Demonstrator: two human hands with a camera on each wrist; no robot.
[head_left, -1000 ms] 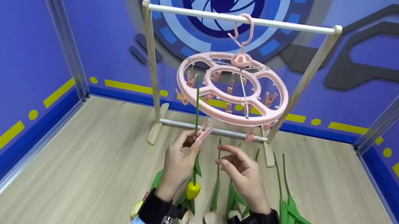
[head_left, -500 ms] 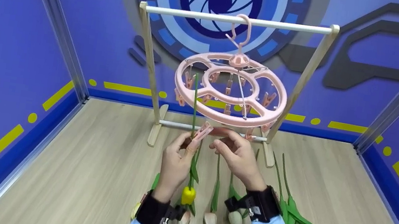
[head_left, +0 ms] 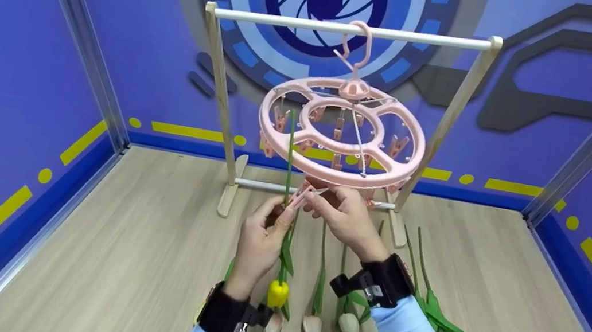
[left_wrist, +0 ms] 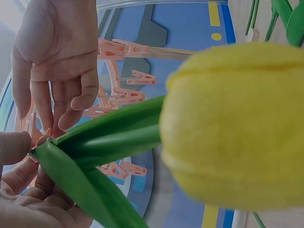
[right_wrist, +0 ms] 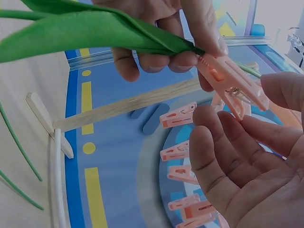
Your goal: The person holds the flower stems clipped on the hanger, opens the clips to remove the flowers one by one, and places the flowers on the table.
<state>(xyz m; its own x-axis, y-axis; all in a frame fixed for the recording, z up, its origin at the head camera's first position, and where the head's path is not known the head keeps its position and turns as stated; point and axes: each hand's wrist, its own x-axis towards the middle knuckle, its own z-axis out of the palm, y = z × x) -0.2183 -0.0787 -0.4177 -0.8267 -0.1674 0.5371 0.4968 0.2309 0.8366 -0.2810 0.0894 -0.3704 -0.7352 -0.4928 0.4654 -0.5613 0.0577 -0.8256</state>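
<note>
My left hand (head_left: 262, 242) pinches the green stem of a yellow tulip (head_left: 278, 294), which hangs flower down. At the same fingertips are the jaws of a pink clothespin (right_wrist: 230, 85), hanging under the pink round drying hanger (head_left: 324, 170). My right hand (head_left: 346, 219) has its thumb and index finger at the clothespin's handle ends, one on each side; its other fingers (right_wrist: 209, 152) are loosely bent. The tulip's bloom fills much of the left wrist view. Whether the stem lies between the jaws is hidden by the left fingers.
The hanger hooks over the white bar (head_left: 293, 22) of a wooden stand. Several pink clothespins (right_wrist: 178, 115) dangle from it. On the table lie more tulips, among them a pale pink one (head_left: 311, 330) and a whitish one (head_left: 348, 327). Blue panels stand around.
My right hand has moved left and up to the clothespin, its thumb and index finger now at the handles. My left hand with the yellow tulip has shifted slightly left and down.
</note>
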